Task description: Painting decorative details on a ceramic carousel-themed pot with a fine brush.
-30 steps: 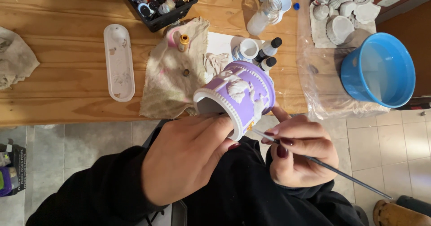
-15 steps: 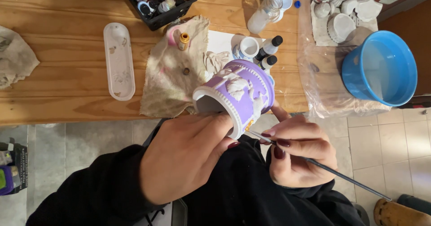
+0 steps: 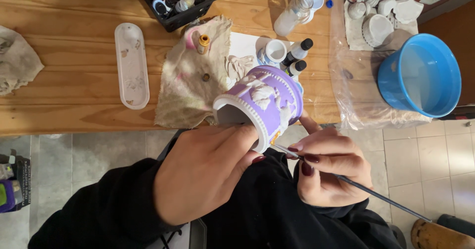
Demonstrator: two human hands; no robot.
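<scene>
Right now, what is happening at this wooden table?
A person in dark sleeves is painting a purple pot with white raised decorations. The left hand holds the pot by its open rim, tilted on its side above the table's edge. The right hand holds a thin brush, its tip at the pot's lower side. On the wooden table lie a stained cloth, a white tray, small paint bottles and a blue bucket.
</scene>
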